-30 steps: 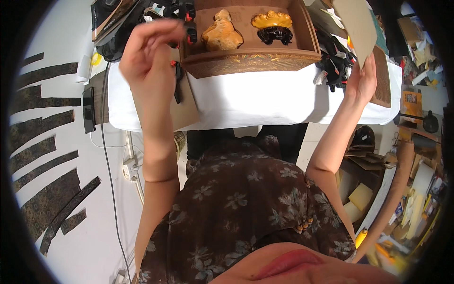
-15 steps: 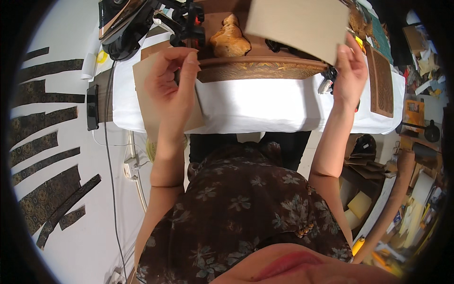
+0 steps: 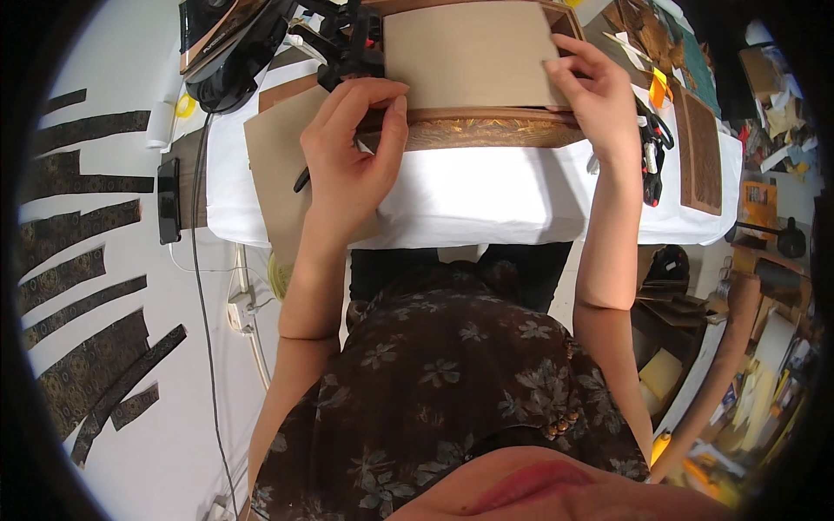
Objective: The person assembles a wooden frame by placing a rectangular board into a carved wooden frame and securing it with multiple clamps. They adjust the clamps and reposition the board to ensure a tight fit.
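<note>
A stiff tan cardboard sheet lies level over a brown wooden tray with a carved front wall. My left hand has thumb and fingers closed at the sheet's near left corner. At the right edge, my right hand holds the sheet between thumb and fingers. The sheet hides most of the tray's inside, and whether it touches the bottom cannot be seen. Under my left forearm rests a larger tan board, with the dark tip of a thin tool showing beside my wrist.
White cloth covers the table's front. A black lamp-like device and black clamps stand at the left. Black-handled tools and a carved wooden panel lie at the right. Dark patterned strips are spread far left.
The cardboard sheet has come down and left from its raised, tilted position onto the tray, covering the orange-brown lump inside. My left hand has moved right to the sheet's corner.
</note>
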Tool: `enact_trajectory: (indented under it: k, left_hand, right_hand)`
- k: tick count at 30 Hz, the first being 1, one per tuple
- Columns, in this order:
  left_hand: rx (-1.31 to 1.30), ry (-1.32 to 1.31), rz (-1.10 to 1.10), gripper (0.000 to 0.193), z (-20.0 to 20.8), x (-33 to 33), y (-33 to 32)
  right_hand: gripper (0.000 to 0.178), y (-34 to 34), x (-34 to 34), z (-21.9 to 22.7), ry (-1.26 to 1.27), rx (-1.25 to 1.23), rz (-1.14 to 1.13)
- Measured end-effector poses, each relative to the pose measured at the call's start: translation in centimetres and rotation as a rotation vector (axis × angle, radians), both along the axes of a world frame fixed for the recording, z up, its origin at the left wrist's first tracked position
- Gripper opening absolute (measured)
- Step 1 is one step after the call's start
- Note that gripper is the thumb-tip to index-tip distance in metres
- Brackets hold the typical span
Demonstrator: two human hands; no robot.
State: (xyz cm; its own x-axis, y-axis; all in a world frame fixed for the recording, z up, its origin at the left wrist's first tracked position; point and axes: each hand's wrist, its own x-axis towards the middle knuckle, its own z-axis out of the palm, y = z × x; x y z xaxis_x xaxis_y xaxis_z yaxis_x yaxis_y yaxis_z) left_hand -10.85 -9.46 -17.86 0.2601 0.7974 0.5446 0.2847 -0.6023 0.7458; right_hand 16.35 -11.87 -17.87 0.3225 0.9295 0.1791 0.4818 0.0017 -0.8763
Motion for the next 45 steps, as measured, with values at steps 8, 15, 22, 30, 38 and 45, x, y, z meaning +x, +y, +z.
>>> enact_trajectory:
  k: [8,15,22,30,38,45]
  left_hand:
    - [0.305,0.36,-0.133,0.033,-0.8,1.8,0.9]
    - [0.342,0.667,-0.15,0.055,-1.0,3.1,1.3]
    - [0.367,0.287,-0.201,0.034,-0.3,1.8,0.5]
    - [0.141,0.177,0.057,0.018,-5.5,-6.1,-6.3]
    - [0.035,-0.053,0.26,0.019,-10.3,-9.9,-14.1]
    - [-0.293,-0.196,0.415,0.006,-19.8,-15.6,-17.8]
  right_hand:
    - [0.039,1.4,-1.0,0.9,-0.542,-0.101,0.065]
    - [0.041,1.2,-0.8,0.3,-0.446,-0.128,0.084]
    - [0.03,-1.2,1.8,1.6,0.171,0.173,0.048]
    - [0.034,-11.3,15.8,-6.1,0.366,0.545,-0.638]
    - [0.016,-12.1,15.9,-11.8,0.453,0.329,-0.674]
    - [0.015,-12.1,7.9,-7.3,0.042,0.434,-0.695]
